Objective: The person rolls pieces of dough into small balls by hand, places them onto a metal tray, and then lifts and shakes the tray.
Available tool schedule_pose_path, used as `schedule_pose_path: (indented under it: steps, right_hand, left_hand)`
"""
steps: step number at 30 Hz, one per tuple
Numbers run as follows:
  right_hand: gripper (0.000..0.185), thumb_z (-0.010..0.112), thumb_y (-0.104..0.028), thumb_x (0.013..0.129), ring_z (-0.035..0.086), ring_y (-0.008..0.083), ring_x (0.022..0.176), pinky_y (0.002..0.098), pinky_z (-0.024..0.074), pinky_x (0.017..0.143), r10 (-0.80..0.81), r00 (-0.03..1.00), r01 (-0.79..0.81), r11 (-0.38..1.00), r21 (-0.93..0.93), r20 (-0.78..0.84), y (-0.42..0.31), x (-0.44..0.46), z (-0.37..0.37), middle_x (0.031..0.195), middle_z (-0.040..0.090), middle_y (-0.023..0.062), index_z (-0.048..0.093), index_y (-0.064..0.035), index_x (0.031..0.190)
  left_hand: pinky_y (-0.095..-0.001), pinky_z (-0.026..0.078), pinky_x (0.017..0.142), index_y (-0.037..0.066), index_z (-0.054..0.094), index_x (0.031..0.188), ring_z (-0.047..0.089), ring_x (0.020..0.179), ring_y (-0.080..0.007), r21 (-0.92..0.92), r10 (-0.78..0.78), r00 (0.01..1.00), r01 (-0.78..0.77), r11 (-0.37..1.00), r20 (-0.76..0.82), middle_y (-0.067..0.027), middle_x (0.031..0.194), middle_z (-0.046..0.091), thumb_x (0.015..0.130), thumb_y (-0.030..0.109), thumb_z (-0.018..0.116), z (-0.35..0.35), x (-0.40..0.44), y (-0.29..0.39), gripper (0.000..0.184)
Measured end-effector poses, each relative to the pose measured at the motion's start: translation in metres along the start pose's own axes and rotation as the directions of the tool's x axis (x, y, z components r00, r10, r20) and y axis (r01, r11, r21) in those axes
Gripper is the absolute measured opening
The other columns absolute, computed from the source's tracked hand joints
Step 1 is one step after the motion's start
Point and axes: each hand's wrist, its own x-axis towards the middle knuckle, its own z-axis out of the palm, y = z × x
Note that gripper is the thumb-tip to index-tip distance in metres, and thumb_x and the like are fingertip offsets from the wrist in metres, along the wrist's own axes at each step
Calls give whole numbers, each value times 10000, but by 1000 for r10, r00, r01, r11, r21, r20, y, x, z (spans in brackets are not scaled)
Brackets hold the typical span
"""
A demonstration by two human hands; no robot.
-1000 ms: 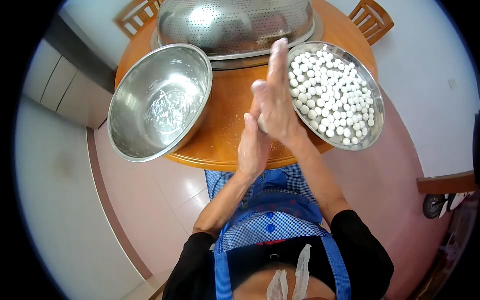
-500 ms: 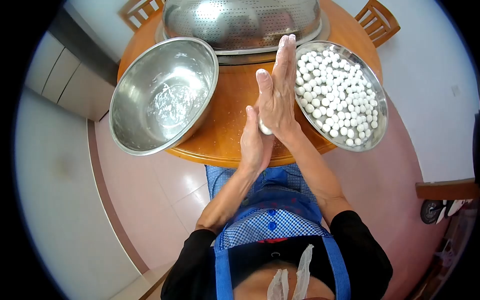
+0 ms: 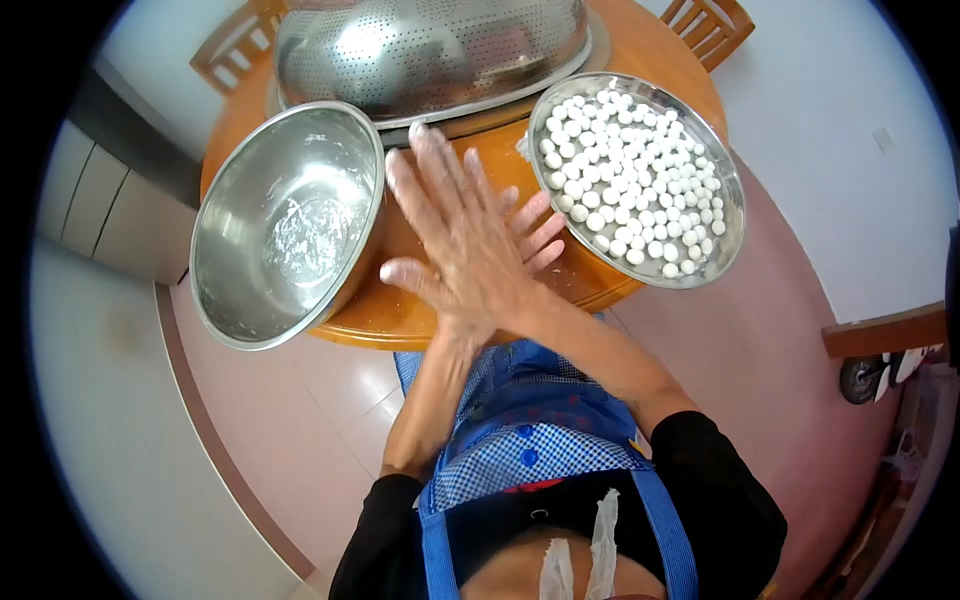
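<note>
My right hand (image 3: 465, 240) lies flat over my left hand (image 3: 540, 238), palm to palm, above the near part of the table. The right fingers are stretched up and to the left, the thumb out to the side. The left fingers poke out on the right from beneath. A white dough ball showed between the palms a moment earlier; the right hand now hides that spot. White powder clings to the fingertips. To the right, a metal tray (image 3: 735, 235) holds many small white dough balls (image 3: 640, 185). On the left stands a steel bowl (image 3: 225, 260) with white residue inside.
A large perforated metal cover (image 3: 430, 60) sits at the back of the round wooden table (image 3: 365, 333). Wooden chairs (image 3: 240, 40) stand behind it on either side. The bowl and tray flank my hands closely.
The right hand has turned and slid leftward over the left, which now crosses beneath with its fingers to the right. The dough ball has gone out of sight. The view has shifted slightly.
</note>
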Motion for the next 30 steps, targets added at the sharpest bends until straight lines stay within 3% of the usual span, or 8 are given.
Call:
schedule_pose_path:
  steps: [5,9,11,15,19,23,27,30]
  right_hand:
    - [798,269,-611,917,28,424,1401,573,29,1108,104,985,-95,993,72,-136,31,1,-4,1516,20,253,76,-86,1486]
    - [739,242,-561,945,-13,407,1406,562,-30,1108,172,976,-163,984,76,-134,13,-22,-1,1521,-1,242,69,-88,1487]
    - [757,227,-598,929,2,389,1411,555,-24,1115,76,995,-73,996,-57,59,-5,-32,1,1525,3,228,74,-112,1489]
    - [835,314,-642,887,-3,400,1409,542,5,1121,38,995,-38,999,-7,88,-5,-1,-9,1529,26,216,75,-118,1491]
    - [750,320,-528,942,-12,404,1409,568,9,1105,144,986,-142,989,30,-87,38,9,-12,1520,-23,244,60,-82,1486]
    - [778,321,-542,933,-3,436,1397,612,-15,1086,36,999,-37,997,73,19,16,-31,-8,1503,12,285,71,-46,1477]
    - [826,331,-571,918,-23,407,1406,585,-7,1102,-60,994,57,998,33,92,-5,-13,-14,1508,6,276,39,-35,1473]
    - [788,321,-511,938,-53,411,1403,539,-5,1119,161,986,-158,986,61,-42,24,14,-27,1505,-52,281,27,-5,1465]
  left_hand:
    - [-414,400,1013,10,346,1364,490,1195,-284,331,155,896,-10,944,-416,-157,1300,480,982,389,392,-1,-15,-2,540]
    - [-470,328,1070,23,211,1431,374,1290,-375,319,132,903,6,948,-409,-170,1429,349,986,404,361,-4,-11,-4,605]
    - [-446,272,1099,58,208,1446,308,1345,-322,-38,314,947,-317,948,-65,-178,1461,298,974,467,333,2,0,-5,636]
    - [-498,203,1121,49,141,1458,186,1377,-411,-50,48,998,-46,998,43,-167,1524,144,964,523,298,-3,3,-9,702]
    - [-460,204,1126,67,178,1457,228,1379,-336,274,143,962,-76,959,-231,-133,1511,213,974,523,265,18,-6,4,671]
    - [-443,165,1138,83,158,1467,231,1381,-314,265,168,976,-126,956,-141,-113,1514,215,971,543,239,13,3,17,681]
    - [-424,179,1134,68,173,1463,248,1378,-263,-60,87,996,-85,995,21,-97,1509,225,987,507,227,16,6,2,650]
    - [-398,208,1122,47,240,1443,268,1370,-237,225,130,959,-73,972,-253,-110,1472,305,984,508,256,31,-3,5,651]
